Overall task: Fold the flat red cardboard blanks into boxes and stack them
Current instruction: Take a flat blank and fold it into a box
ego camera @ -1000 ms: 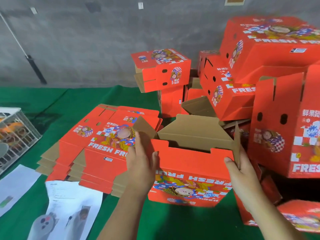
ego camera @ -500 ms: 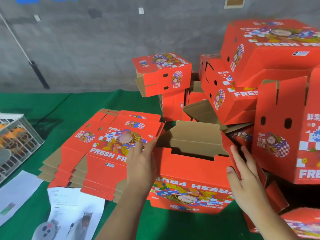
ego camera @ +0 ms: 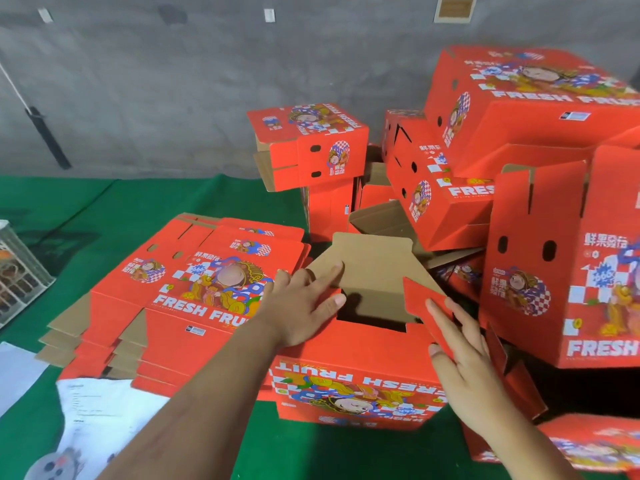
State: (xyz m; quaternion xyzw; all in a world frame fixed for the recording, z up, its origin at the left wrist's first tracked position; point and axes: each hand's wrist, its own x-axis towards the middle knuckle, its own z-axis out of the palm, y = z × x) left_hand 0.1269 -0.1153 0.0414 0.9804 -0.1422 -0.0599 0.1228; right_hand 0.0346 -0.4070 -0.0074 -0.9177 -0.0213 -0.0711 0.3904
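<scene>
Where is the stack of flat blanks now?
In the head view, the flat blanks lie on the green table, left of the open box, beside the left hand.

Box pile (ego camera: 540, 188) tight on R.

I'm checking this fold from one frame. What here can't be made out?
- Head view: left flap of the open box, covered by the left hand.
- Box floor: in shadow behind its front wall.
- Wire crate: cut by the left edge.
- Printed sheet: text too small.
</scene>
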